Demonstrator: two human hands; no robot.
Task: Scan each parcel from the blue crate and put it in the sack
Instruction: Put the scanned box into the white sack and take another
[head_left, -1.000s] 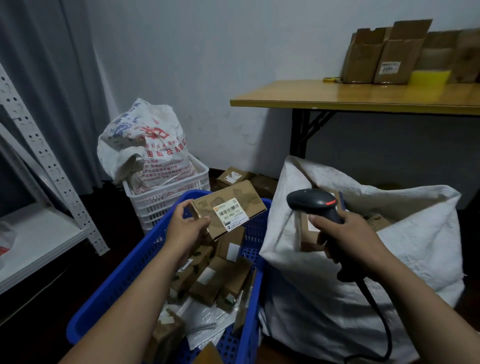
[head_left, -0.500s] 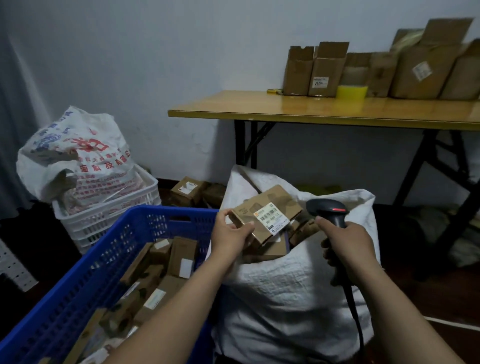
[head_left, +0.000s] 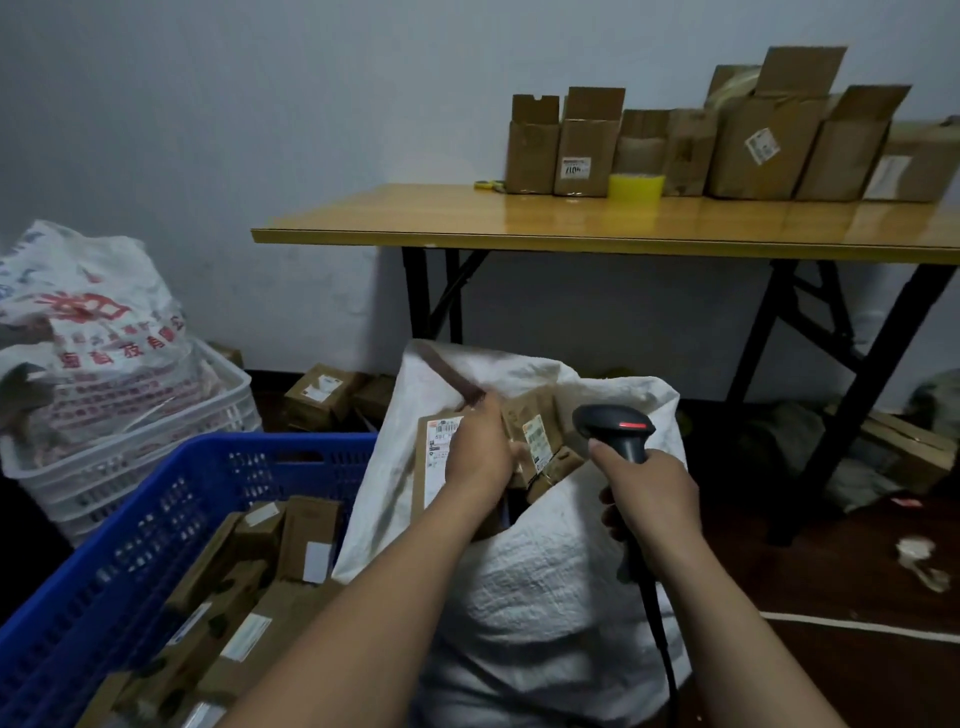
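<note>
Left hand (head_left: 480, 457) grasps parcel (head_left: 540, 441) inside sack (head_left: 545, 597) mouth; right hand (head_left: 649, 493) grips scanner (head_left: 615, 423) just beside; crate (head_left: 156, 499) at left.

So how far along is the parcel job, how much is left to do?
Done: a flat parcel already lies in the white sack. In hand: the left hand holds a labelled parcel at the sack's mouth, and the right hand grips the scanner. Left: the blue crate holds many boxes, so plenty remains.
</note>
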